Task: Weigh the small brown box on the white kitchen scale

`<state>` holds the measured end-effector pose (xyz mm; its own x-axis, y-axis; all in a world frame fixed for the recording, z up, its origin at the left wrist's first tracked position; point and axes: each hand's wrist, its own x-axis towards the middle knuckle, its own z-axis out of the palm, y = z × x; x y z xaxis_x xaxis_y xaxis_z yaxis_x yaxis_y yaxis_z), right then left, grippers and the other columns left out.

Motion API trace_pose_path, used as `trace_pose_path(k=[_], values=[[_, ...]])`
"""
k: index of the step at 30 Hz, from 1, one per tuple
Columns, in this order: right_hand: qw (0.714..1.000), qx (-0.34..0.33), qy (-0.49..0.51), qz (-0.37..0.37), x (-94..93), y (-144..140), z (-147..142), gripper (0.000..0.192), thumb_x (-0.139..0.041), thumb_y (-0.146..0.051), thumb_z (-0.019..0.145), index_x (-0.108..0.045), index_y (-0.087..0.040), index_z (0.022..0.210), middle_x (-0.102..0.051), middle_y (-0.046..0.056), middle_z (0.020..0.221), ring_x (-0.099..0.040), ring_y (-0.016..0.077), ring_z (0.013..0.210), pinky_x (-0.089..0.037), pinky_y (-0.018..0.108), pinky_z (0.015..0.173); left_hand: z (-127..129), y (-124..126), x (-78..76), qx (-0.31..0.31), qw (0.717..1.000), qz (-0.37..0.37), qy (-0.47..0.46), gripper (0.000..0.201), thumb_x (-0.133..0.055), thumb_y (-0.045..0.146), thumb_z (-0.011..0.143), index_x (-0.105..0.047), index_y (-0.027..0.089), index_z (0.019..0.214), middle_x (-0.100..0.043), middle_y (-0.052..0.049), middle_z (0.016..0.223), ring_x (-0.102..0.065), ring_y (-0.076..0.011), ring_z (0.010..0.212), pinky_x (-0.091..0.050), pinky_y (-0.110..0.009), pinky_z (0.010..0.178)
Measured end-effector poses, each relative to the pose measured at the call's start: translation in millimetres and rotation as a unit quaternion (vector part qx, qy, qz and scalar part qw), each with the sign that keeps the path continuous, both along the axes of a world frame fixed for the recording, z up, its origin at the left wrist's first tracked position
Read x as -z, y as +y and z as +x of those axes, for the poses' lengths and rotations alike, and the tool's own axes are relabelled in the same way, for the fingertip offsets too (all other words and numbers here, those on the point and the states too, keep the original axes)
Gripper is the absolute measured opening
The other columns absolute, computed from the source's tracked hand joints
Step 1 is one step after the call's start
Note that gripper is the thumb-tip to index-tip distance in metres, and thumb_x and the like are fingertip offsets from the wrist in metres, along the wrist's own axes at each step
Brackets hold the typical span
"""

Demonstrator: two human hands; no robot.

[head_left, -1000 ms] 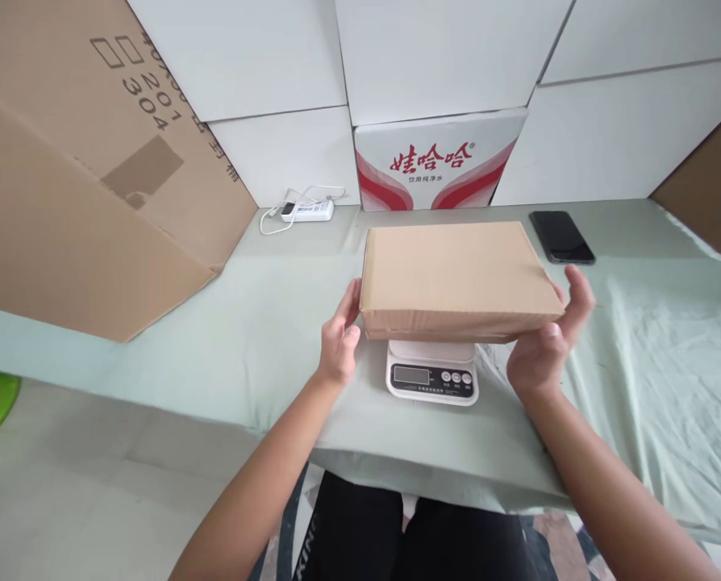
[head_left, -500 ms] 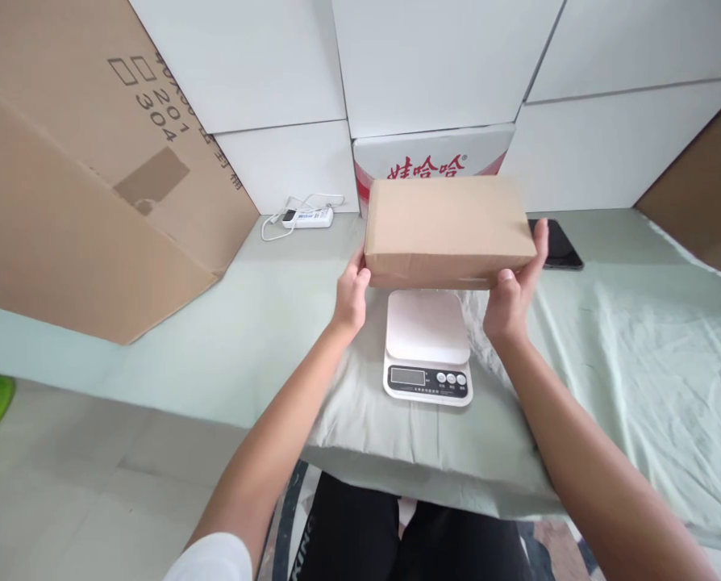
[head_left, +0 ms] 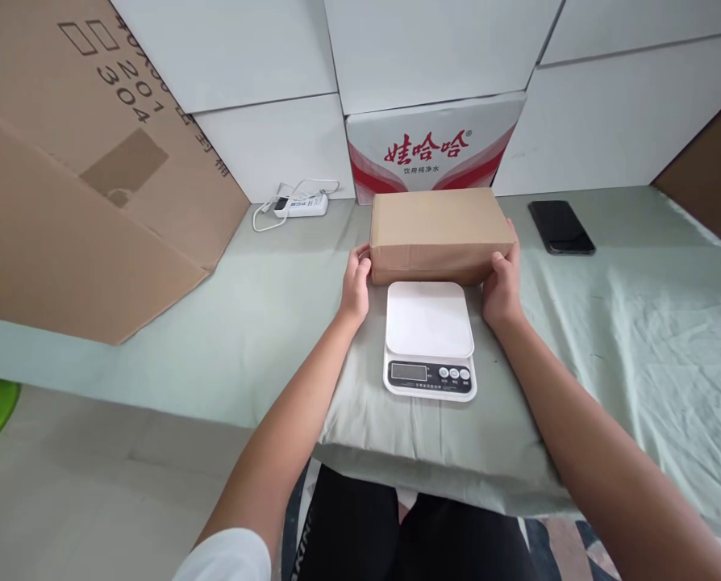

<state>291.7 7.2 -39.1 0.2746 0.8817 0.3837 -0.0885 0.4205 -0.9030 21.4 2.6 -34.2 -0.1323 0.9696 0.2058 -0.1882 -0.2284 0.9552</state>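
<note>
A closed brown cardboard box (head_left: 442, 230) sits between my two hands, just behind a white digital kitchen scale (head_left: 430, 321). My left hand (head_left: 356, 282) grips the box's left end, thumb at the front corner. On the right end, my right hand (head_left: 502, 278) has its thumb on the front face and its fingers around the side. The box looks level and low, at or very near the cloth; its underside is hidden. Nothing rests on the scale's platform, and its display shows no readable digits.
Behind the box stands a white and red carton (head_left: 436, 149) against white panels. A black phone (head_left: 561, 227) lies to the right. At the back left is a white device with a cable (head_left: 301, 204). A large cardboard box (head_left: 94, 202) occupies the left side of the green cloth (head_left: 264, 323).
Both hands have lowered the box behind the scale, and it now looks level. More of the red and white carton and the whole phone show. The camera view has shifted slightly.
</note>
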Motion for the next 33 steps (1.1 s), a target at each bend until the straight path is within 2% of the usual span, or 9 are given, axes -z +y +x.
trace_pose_path(k=[4, 7, 11, 13, 15, 17, 22, 27, 33], values=[[1.000, -0.001, -0.019, -0.003, 6.3, 5, 3, 0.080, -0.072, -0.068, 0.083, -0.058, -0.039, 0.157, -0.062, 0.000, 0.171, -0.046, 0.0338, 0.171, -0.026, 0.059, 0.149, 2, 0, -2.5, -0.007, 0.999, -0.031, -0.018, 0.036, -0.063, 0.054, 0.105, -0.065, 0.026, 0.128, -0.078, -0.008, 0.133, -0.074, -0.0259, 0.131, -0.059, -0.039, 0.111], [0.998, 0.021, -0.063, 0.002, 13.0, 10, 8, 0.081, -0.068, -0.068, 0.087, -0.053, -0.043, 0.162, -0.055, 0.000, 0.177, -0.042, 0.0351, 0.173, -0.026, 0.066, 0.148, 2, 0, -2.7, -0.007, 0.999, -0.046, -0.010, 0.037, -0.060, 0.055, 0.106, -0.064, 0.025, 0.127, -0.079, -0.009, 0.134, -0.074, -0.0270, 0.134, -0.059, -0.041, 0.112], [0.995, 0.045, -0.086, 0.004, 19.5, 9, 15, 0.088, -0.065, -0.070, 0.089, -0.043, -0.040, 0.169, -0.058, 0.006, 0.170, -0.051, 0.0387, 0.165, -0.039, 0.074, 0.139, -4, 0, 0.4, -0.029, 0.999, -0.026, 0.029, 0.047, -0.060, 0.060, 0.104, -0.063, 0.027, 0.137, -0.065, -0.012, 0.166, -0.057, -0.0303, 0.162, -0.049, -0.047, 0.131], [0.996, 0.044, -0.078, -0.008, 19.6, 4, 17, 0.088, -0.062, -0.068, 0.092, -0.038, -0.039, 0.172, -0.062, 0.009, 0.165, -0.059, 0.0379, 0.157, -0.049, 0.071, 0.131, -8, -2, 1.2, -0.045, 0.998, -0.007, 0.045, 0.055, -0.060, 0.061, 0.102, -0.062, 0.028, 0.146, -0.053, -0.011, 0.180, -0.045, -0.0294, 0.172, -0.039, -0.048, 0.140], [0.997, 0.035, -0.073, -0.019, 17.8, -4, 18, 0.086, -0.061, -0.066, 0.094, -0.038, -0.039, 0.172, -0.062, 0.009, 0.165, -0.061, 0.0362, 0.155, -0.054, 0.066, 0.126, -10, -5, 1.2, -0.033, 0.998, -0.002, 0.058, 0.062, -0.058, 0.064, 0.102, -0.061, 0.029, 0.152, -0.051, -0.010, 0.182, -0.042, -0.0294, 0.174, -0.034, -0.049, 0.143], [0.997, 0.023, -0.070, -0.028, 14.9, -9, 17, 0.085, -0.064, -0.064, 0.092, -0.042, -0.039, 0.171, -0.060, 0.007, 0.170, -0.057, 0.0346, 0.160, -0.052, 0.065, 0.130, -9, -9, 0.7, 0.002, 0.997, 0.001, 0.071, 0.064, -0.055, 0.066, 0.103, -0.062, 0.028, 0.155, -0.058, -0.010, 0.177, -0.045, -0.0309, 0.173, -0.034, -0.052, 0.143], [0.997, 0.004, -0.066, -0.035, 3.6, -7, 7, 0.094, -0.074, -0.059, 0.082, -0.044, -0.040, 0.169, -0.046, -0.001, 0.185, -0.038, 0.0296, 0.176, -0.025, 0.062, 0.148, 0, -14, -4.3, 0.055, 0.995, 0.015, 0.076, 0.065, -0.052, 0.067, 0.105, -0.065, 0.028, 0.156, -0.067, -0.010, 0.169, -0.050, -0.0333, 0.169, -0.037, -0.056, 0.141], [0.994, 0.026, -0.089, 0.049, -21.6, -18, -1, 0.104, -0.077, -0.070, 0.081, -0.038, -0.038, 0.172, -0.042, 0.004, 0.186, -0.035, 0.0324, 0.177, -0.029, 0.061, 0.148, 2, -24, -20.3, 0.024, 0.988, 0.096, 0.117, 0.073, -0.053, 0.075, 0.102, -0.067, 0.026, 0.154, -0.070, -0.012, 0.164, -0.058, -0.0352, 0.161, -0.044, -0.050, 0.135], [0.976, 0.098, -0.159, 0.116, -33.7, -66, 4, 0.099, -0.070, -0.085, 0.083, -0.043, -0.042, 0.168, -0.044, 0.006, 0.178, -0.035, 0.0425, 0.173, -0.030, 0.072, 0.144, -10, -63, -23.0, -0.035, 0.971, 0.169, 0.163, 0.078, -0.044, 0.086, 0.101, -0.077, 0.024, 0.137, -0.083, -0.014, 0.129, -0.075, -0.0376, 0.134, -0.059, -0.048, 0.115]])
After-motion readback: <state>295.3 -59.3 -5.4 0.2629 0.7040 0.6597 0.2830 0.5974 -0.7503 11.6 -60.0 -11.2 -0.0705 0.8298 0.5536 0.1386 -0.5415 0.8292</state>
